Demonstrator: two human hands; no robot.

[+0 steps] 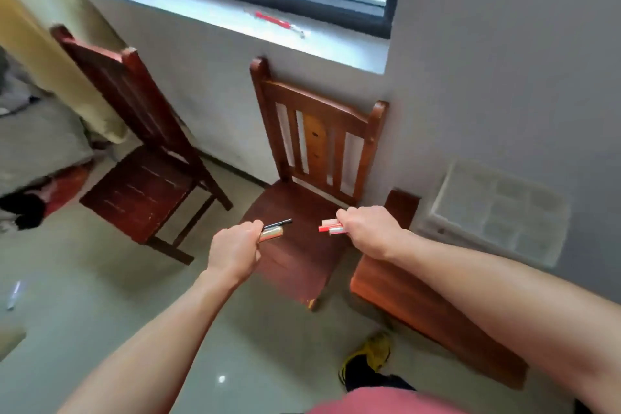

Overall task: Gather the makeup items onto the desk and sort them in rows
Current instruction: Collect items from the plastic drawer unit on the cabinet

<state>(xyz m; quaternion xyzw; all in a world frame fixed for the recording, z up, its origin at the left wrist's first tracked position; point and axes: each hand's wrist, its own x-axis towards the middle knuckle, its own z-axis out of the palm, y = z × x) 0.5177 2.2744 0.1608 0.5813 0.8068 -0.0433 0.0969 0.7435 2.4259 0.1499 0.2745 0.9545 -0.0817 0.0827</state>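
**Both hands carrying makeup over the slatted chair**

The left hand's fingers (252, 229) are curling round a thin black makeup pencil (279, 222) and a shiny pink-gold metal tube (271, 234), whose ends are sticking out above the front of the seat of the reddish-brown wooden slat-back chair (302, 259). The right hand's fingers (346, 214) are gripping a small bundle of red, pink and white makeup tubes (330, 226), pointing inward over the chair's seat, near its back. The left hand (235, 247) and right hand (368, 230) are hanging apart, neither touching the chair.

A long red makeup stick (273, 19) is lying on the grey windowsill (215, 15) above the chair's back. A brown wooden table (423, 309) is standing just right of the chair, and a white plastic compartment tray (497, 212) is leaning on the wall beyond it. A darker wooden chair (141, 191) is standing to the left of the slatted chair.
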